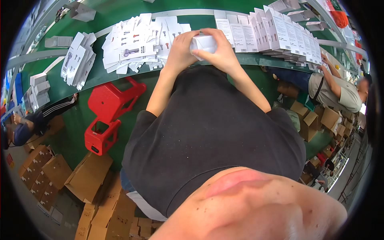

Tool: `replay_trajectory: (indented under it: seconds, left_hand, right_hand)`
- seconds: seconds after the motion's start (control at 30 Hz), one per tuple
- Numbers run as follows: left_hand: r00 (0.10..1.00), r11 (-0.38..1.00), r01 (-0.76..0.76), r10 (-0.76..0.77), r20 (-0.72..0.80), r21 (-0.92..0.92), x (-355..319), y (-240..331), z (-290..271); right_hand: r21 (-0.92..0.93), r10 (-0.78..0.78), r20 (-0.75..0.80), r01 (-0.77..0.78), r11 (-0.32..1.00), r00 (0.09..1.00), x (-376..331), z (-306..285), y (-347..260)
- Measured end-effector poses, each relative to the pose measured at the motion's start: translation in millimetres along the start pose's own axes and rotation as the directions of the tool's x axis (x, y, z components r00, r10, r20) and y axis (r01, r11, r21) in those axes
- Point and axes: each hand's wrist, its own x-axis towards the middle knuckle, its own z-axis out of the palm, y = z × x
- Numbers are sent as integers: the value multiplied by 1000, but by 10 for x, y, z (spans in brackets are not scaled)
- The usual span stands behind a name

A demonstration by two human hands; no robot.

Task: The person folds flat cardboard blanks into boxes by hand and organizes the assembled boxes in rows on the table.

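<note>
While the left hand (182, 49) was wrapped round one side of a small white box (205, 41), the right hand (220, 50) gripped the other, thumb across the near face, so both were closed on it. It was up at the near edge of the green bench (262, 60). Just left sat a messy pile of flat cartons (132, 44), with a smaller stack (79, 60) further left. Off to the right ran a row of printed boxes (288, 36), and a co-worker (338, 88) stood past that. Also, a red stool (105, 102) on the near left.

Flat cartons (130, 44) bar the left hand (183, 48) leftward; a gap lies beyond.
</note>
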Motion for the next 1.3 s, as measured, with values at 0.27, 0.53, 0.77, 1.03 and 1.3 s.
replay_trajectory:
  seconds: [0.27, 0.53, 0.77, 1.03, 1.3]
  left_hand:
    - [817, 722, 510, -238, -525, 468, -294, -1150, -231]
    - [786, 534, 618, -436, -438, 577, -724, -1696, -344]
    - [803, 598, 595, -421, -421, 537, -779, -1557, -385]
    - [750, 602, 656, -450, -485, 455, -482, -859, -600]
    - [817, 851, 342, -59, -574, 399, -131, -58, -846]
  right_hand:
    - [-343, -277, -59, 241, 908, 959, -28, 419, 1403]
    - [-738, -138, -51, 56, 672, 989, -126, 525, 1973]
    - [-730, -1, -49, -35, 683, 999, -202, 604, 2138]
    - [-747, 74, -19, -63, 661, 997, -301, 566, 1912]
    - [-741, 178, 158, -2, 671, 971, 71, 405, 1414]
